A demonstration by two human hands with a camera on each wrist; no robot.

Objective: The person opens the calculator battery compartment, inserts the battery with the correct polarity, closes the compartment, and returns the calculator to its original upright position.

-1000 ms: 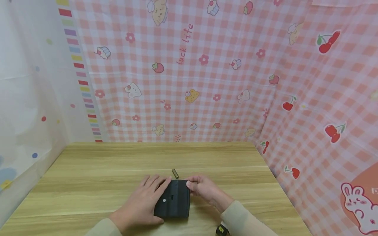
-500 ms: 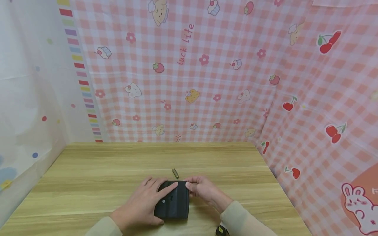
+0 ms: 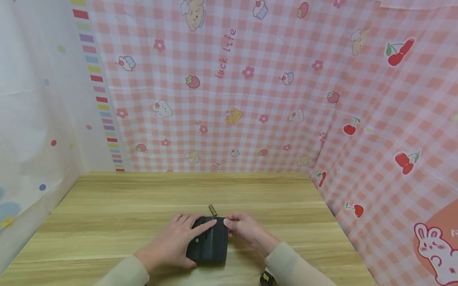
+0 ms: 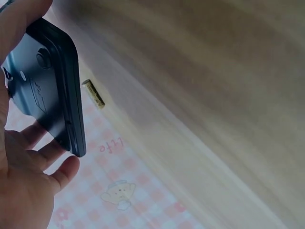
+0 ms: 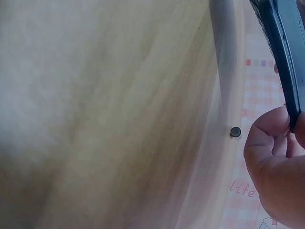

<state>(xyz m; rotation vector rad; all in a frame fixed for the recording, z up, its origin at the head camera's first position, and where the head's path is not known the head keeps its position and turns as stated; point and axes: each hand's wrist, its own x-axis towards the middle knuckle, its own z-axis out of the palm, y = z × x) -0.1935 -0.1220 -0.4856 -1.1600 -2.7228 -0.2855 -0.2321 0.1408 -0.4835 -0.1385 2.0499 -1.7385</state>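
Observation:
A flat black plastic device [image 3: 209,250] with rounded corners lies between my hands in the head view; its kind does not show. Its upper face bears a small round light spot, and in the left wrist view a round knob and embossed lettering. My left hand [image 3: 171,242] holds it from the left, thumb at the near edge and index finger stretched across the top. At its far right corner, my right hand [image 3: 247,230] pinches the edge between thumb and curled fingers. Just beyond the device lies a small cylindrical battery [image 3: 212,210], gold and dark, also seen in the left wrist view.
The wooden table [image 3: 125,198] stretches around the hands. Pink checked cloth [image 3: 214,99] hangs behind and to the right, with a white sheet [image 3: 43,119] at the left. A small black and yellow object [image 3: 266,277] shows beside the right sleeve.
The left index finger has moved from the device's left side onto its top. The device and right hand have shifted slightly left. The battery has stayed in place.

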